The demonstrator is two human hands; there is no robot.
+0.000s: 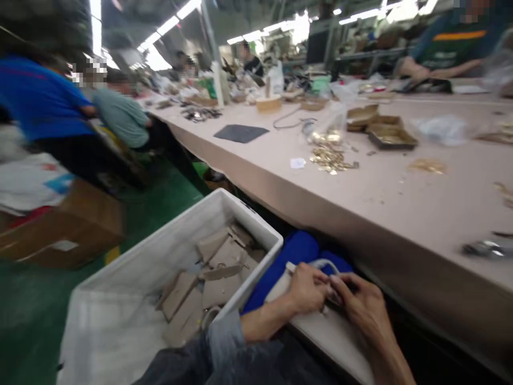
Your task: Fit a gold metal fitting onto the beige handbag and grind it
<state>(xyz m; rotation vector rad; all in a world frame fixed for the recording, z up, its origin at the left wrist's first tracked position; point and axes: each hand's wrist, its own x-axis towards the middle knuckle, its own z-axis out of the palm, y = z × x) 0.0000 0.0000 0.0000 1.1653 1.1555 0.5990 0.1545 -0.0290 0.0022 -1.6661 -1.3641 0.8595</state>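
Observation:
Across my lap lies a pale beige bag (334, 337) with a thin, light strap (327, 264) looping up from it. Above the bag my left hand (308, 289) is closed, its fingertips pinched together. My right hand (363, 302) meets it from the other side, thumb and fingers also pinched, at the end of the strap loop. What small part sits between the fingertips is hidden and blurred. To the left stands a large white bin (148, 326) with several beige bag pieces (224, 256) lying loosely in it.
A long covered table (256, 160) runs along my right, its edge close to my right arm. On it are gold metal fittings (331, 158), an open box (390, 133) and a dark sheet (241, 133). A cardboard box (76, 230) stands left; several people work nearby.

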